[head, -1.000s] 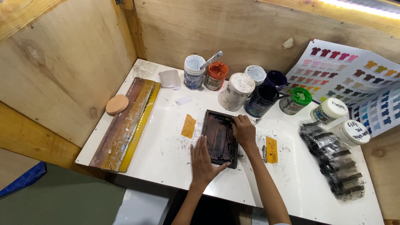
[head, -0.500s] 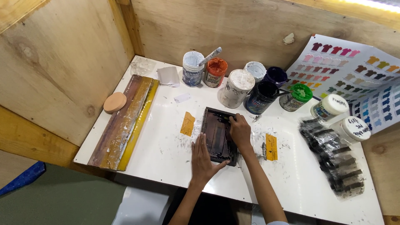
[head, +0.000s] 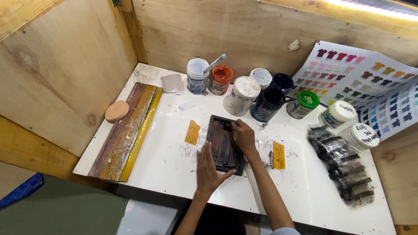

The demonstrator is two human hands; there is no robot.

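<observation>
1. Left hand (head: 208,167): open, flat, palm pressing near edge of small dark rectangular ink-stained frame (head: 223,146), mid white tabletop (head: 161,165).
2. Right hand (head: 244,135): fingers curled on frame's far right edge; grip unclear.
3. Step judged: steadying frame; next calls for firm, even hold.

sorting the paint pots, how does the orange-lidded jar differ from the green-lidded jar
The orange-lidded jar stands in the back row near the wooden wall, beside the white open tub with a stick in it; the green-lidded jar sits further right, by the colour chart sheet. Their lids differ: one orange, one bright green. Both stand upright on the white table, closed, apart from either hand.
</observation>
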